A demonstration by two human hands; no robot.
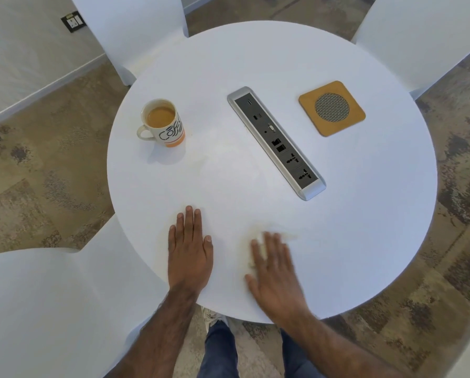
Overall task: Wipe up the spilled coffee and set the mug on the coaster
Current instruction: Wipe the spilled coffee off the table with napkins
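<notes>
A white mug (163, 124) with black lettering and an orange band stands upright at the table's left, holding light brown coffee. The square tan coaster (332, 108) with a grey mesh circle lies at the far right, bare. My left hand (189, 248) rests flat on the table near its front edge, fingers together, holding nothing. My right hand (273, 271) is blurred and presses flat on a crumpled white tissue (258, 241) that shows pale stains around its edges. A faint pale smear (223, 154) marks the table between the mug and my hands.
A long silver power and data socket strip (276, 141) lies diagonally across the middle of the round white table (364, 214). White chairs stand around it at the near left (37, 309), far left (135, 28) and far right (419, 36).
</notes>
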